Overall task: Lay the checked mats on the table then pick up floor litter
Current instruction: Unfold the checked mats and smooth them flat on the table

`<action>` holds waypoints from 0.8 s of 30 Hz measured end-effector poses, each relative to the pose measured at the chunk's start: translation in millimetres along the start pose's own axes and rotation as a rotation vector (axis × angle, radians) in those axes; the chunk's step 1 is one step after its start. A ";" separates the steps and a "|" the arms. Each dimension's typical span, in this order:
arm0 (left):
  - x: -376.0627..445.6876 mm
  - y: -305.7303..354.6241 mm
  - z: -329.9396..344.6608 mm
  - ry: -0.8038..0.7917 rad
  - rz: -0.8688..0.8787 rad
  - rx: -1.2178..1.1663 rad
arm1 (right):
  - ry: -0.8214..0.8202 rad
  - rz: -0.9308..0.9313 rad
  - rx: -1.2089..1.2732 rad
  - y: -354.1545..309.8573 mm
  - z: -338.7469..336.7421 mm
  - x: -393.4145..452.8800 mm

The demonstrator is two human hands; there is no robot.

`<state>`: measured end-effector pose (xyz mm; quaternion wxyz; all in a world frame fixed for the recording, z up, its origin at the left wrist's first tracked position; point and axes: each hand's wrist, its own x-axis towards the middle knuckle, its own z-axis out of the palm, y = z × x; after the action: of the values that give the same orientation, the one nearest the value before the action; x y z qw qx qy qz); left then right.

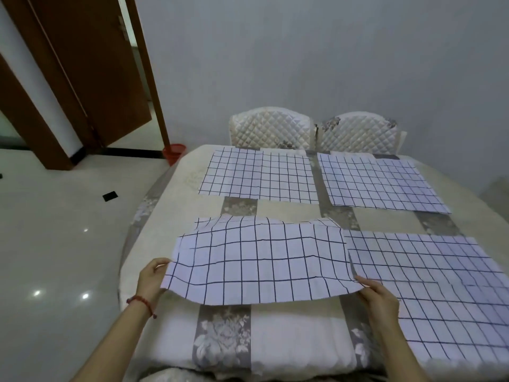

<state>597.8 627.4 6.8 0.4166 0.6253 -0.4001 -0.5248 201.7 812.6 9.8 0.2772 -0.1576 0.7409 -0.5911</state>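
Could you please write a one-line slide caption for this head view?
Both hands, left hand and right hand, lower the fourth checked mat onto the covered table beside three laid mats.

Checked mat (259, 260) between both hands (151, 279)

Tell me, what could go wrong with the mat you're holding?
1. The held mat is rippled and lifted at its near edge by the left hand and right hand; it may settle wrinkled or crooked.
2. Its right edge sits close to the near-right mat, so they may overlap.
3. The black scrap on the floor could get forgotten.
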 end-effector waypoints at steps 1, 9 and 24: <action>0.5 -4.8 1.7 0.000 -0.034 0.005 | -0.003 0.030 -0.024 3.9 0.4 0.0; 10.3 -34.2 8.1 0.062 -0.330 -0.166 | 0.014 0.308 -0.007 30.4 -4.5 1.3; 31.8 -38.6 11.1 0.080 -0.109 0.454 | -0.044 0.147 -0.471 21.6 23.8 22.9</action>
<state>593.3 609.3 -40.9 0.2518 0.7439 -0.4569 -0.4177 199.7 786.4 -19.7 0.2912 -0.1764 0.8615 -0.3766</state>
